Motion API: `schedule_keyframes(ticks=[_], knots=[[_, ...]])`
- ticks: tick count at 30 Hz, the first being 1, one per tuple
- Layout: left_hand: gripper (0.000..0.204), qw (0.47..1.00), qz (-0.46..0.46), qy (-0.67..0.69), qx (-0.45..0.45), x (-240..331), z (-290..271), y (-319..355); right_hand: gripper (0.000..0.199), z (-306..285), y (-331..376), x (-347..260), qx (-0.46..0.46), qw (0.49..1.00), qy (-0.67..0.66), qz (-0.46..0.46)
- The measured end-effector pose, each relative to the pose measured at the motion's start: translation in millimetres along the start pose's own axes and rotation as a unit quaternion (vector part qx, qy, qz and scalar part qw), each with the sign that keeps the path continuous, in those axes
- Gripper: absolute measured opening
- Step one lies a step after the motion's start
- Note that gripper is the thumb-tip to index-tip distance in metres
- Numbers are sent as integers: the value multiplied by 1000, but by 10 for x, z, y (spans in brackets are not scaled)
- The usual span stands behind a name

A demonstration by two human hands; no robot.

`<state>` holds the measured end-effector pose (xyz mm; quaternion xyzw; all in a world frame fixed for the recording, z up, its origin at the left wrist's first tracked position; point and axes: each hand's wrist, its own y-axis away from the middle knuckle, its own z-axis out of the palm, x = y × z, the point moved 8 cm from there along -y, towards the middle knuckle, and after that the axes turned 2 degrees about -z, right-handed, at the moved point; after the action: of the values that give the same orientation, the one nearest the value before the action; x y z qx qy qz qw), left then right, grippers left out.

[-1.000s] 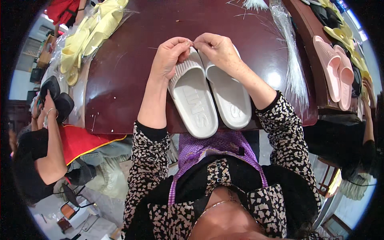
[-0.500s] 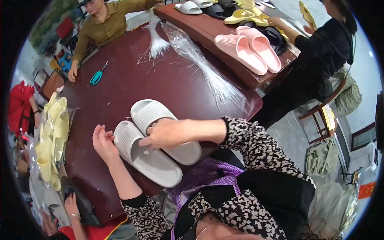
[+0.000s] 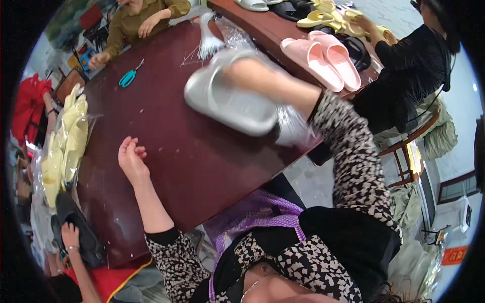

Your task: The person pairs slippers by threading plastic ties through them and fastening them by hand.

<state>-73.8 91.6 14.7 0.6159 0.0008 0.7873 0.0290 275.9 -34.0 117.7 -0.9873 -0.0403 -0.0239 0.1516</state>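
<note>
My right hand [image 3: 243,71], smeared by motion, grips a pair of light grey slide slippers [image 3: 236,112] by the straps. The slippers are above the far right part of the dark red table [image 3: 161,121], and how far they are off it I cannot tell. They partly cover a bundle of thin white strands [image 3: 294,126]. My left hand [image 3: 132,157] hovers over the left part of the table, palm inward, its fingers loosely bent and apart with nothing in them.
Turquoise-handled scissors [image 3: 128,77] and another white strand bundle [image 3: 208,44] lie on the far side. Pink slippers [image 3: 323,58] and yellow ones [image 3: 321,19] sit on a second table. Bagged yellow slippers [image 3: 65,144] are at left. A co-worker's hand [image 3: 69,236] touches a black slipper [image 3: 83,240].
My right hand has carried the grey slippers from in front of me away and to the right. My left hand stays at the left, now apart from them. The co-worker opposite has drawn an arm in.
</note>
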Motion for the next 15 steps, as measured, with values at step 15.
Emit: schedule_keyframes(ticks=[15], knots=[[22,997,-23,-29,-72,-88,165,-6,17,-782,917,1747,94,964,-54,244]])
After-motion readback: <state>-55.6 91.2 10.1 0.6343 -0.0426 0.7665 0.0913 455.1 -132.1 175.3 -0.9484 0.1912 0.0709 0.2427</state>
